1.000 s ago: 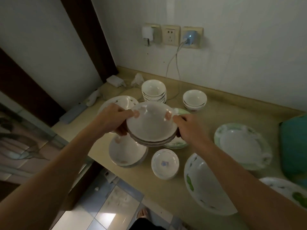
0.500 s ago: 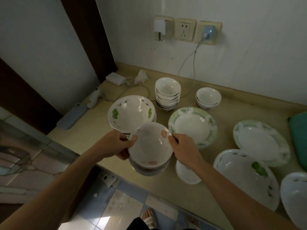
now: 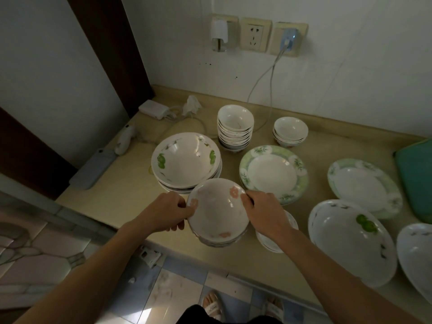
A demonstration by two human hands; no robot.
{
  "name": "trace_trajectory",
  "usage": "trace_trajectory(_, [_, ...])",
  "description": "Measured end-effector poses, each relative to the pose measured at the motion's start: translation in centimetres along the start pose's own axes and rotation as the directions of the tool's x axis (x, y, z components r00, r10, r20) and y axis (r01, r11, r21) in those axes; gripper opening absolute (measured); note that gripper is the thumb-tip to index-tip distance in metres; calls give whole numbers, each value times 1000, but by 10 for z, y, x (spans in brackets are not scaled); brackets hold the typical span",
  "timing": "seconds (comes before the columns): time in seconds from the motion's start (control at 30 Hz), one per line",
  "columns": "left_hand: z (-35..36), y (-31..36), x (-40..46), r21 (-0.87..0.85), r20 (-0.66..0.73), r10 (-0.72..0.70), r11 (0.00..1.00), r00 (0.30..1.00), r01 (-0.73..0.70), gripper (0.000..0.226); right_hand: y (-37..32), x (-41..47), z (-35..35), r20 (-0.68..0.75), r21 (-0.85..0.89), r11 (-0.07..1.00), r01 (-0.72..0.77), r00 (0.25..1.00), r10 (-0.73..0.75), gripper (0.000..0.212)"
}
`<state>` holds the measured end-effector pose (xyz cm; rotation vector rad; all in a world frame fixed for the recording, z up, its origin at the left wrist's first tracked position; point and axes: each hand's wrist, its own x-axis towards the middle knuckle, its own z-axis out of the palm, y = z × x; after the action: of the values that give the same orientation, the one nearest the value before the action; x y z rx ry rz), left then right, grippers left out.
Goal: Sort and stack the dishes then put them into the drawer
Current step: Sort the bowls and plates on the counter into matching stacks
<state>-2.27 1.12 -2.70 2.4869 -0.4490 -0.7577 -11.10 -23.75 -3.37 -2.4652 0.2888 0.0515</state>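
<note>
I hold a short stack of white bowls with pink flowers [image 3: 216, 210] near the counter's front edge. My left hand [image 3: 168, 212] grips its left rim and my right hand [image 3: 264, 212] grips its right rim. Behind it sits a stack of wide bowls with green leaves [image 3: 185, 157]. A tall stack of small white bowls [image 3: 235, 127] and a shorter stack [image 3: 290, 132] stand at the back. A small dish stack [image 3: 275, 239] lies partly hidden under my right wrist. No drawer is in view.
Two green-rimmed plates [image 3: 272, 174] [image 3: 364, 187] lie on the beige counter [image 3: 112, 195]. Two large white bowls [image 3: 350, 242] [image 3: 418, 256] sit at the right front. A teal object [image 3: 416, 181] is at the right edge; a charger [image 3: 153, 109], cables and a phone [image 3: 93, 170] at the left.
The flowered bowl stack has come down and toward the front edge in both hands. The view tilted down, so the dishes behind now show.
</note>
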Motion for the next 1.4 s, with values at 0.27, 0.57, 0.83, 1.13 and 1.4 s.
trace_trajectory(0.27, [-12, 9, -1, 170, 33, -2, 985, 999, -3, 65, -4, -4, -7, 28, 109, 991, -77, 997, 74, 43])
trace_trajectory(0.57, [0, 101, -6, -35, -306, 160, 983, 939, -180, 45, 28, -27, -53, -103, 275, 937, -213, 963, 249, 44])
trace_trajectory(0.83, [84, 200, 26, -283, -125, 262, 915, 957, -287, 26, 121, -90, -115, -372, 286, 867, -408, 787, 493, 31])
trace_trajectory(1.13, [166, 257, 70, 30, 54, 206, 978, 977, -208, 19, 205, -179, -118, -98, 455, 590, -667, 621, 778, 35])
trace_trajectory(1.4, [190, 273, 91, 92, 25, 114, 989, 993, -116, 25, 206, -176, -114, 160, 710, 355, -608, 631, 759, 28])
